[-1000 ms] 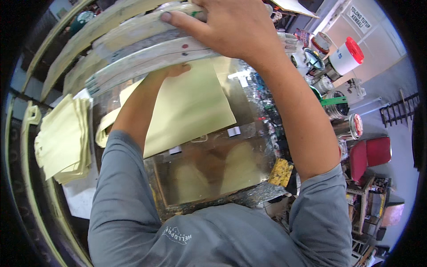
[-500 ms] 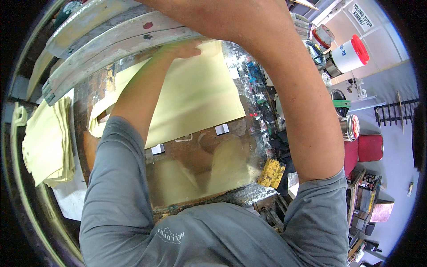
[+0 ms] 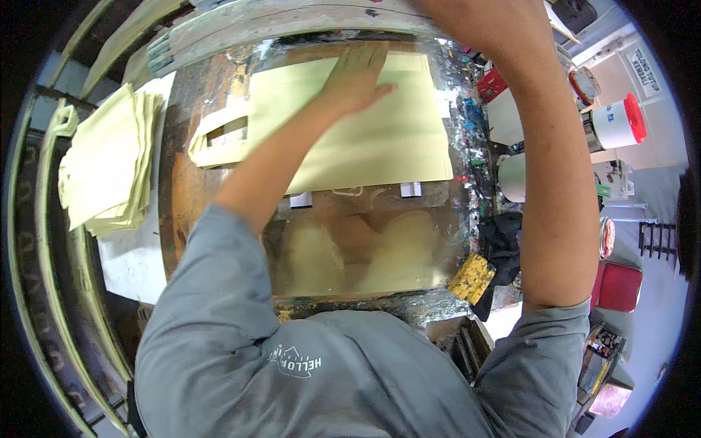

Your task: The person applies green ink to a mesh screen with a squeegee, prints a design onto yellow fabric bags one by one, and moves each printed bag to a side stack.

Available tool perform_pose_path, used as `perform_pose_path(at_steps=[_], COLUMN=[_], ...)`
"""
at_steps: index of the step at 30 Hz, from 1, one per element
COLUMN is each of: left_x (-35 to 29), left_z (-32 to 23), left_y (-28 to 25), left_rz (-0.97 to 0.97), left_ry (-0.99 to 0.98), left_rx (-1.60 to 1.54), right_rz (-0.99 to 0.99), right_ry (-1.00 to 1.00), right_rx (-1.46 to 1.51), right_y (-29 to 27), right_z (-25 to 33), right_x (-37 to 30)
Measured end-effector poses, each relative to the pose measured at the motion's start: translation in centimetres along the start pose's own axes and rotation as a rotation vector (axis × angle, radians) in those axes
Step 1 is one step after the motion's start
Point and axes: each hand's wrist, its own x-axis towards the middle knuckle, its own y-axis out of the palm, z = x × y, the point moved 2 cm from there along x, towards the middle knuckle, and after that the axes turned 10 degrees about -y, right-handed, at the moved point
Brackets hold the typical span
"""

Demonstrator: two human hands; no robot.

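Note:
A pale yellow flat bag (image 3: 409, 139) lies on the paint-stained board (image 3: 197, 197), its loop handle (image 3: 208, 150) extending to the left. My left hand (image 3: 361, 79) rests on the bag's far part, palm down with fingers stretched out. The upper edge of the picture cuts off my right hand (image 3: 485, 18), so its fingers are hidden. It is near a worn wooden frame (image 3: 307, 22) beyond the bag. Two small white tabs (image 3: 300, 199) show along the bag's near edge.
At the left, a stack of similar yellow bags (image 3: 109, 160) sits on a white surface. A yellow-and-black sponge-like block (image 3: 471, 279) and a dark cloth (image 3: 501, 241) lie at the board's right edge. Containers, including a white one with a red lid (image 3: 617, 123), stand at the right.
My view has shifted. My left hand has come from the bag's far edge onto its surface. The wooden frame appears farther off, showing the bag's far edge. My right hand stays high.

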Motion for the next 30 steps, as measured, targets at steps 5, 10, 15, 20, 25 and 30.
perform_pose_path(at_steps=[5, 10, 15, 20, 25, 30], left_x=[-20.1, -20.7, -20.9, -21.2, -19.1, -19.6], left_z=[-8.9, -10.5, -9.6, -9.7, -5.0, -0.4], left_y=[-7.1, -4.7, -3.6, -4.1, -13.0, -20.4], left_rz=[0.194, 0.103, 0.251, 0.192, -0.285, -0.251], left_ry=[-0.13, -0.121, -0.113, -0.107, -0.563, -0.639], left_rx=[0.124, -0.045, -0.005, 0.0, -0.506, -1.293], right_rz=[-0.03, -0.01, -0.291, -0.295, -0.289, 0.101], right_ry=[0.025, 0.124, -0.141, -0.139, -0.128, -0.216], right_rx=[0.034, 0.062, -0.127, -0.163, -0.156, -0.045], right_y=[-0.7, -1.5, 0.8, 0.7, 1.1, 4.4], right_z=[1.5, 2.3, -0.2, 0.0, 0.1, -0.1], right_x=[0.6, 0.1, -1.2, -1.1, -1.3, -6.8])
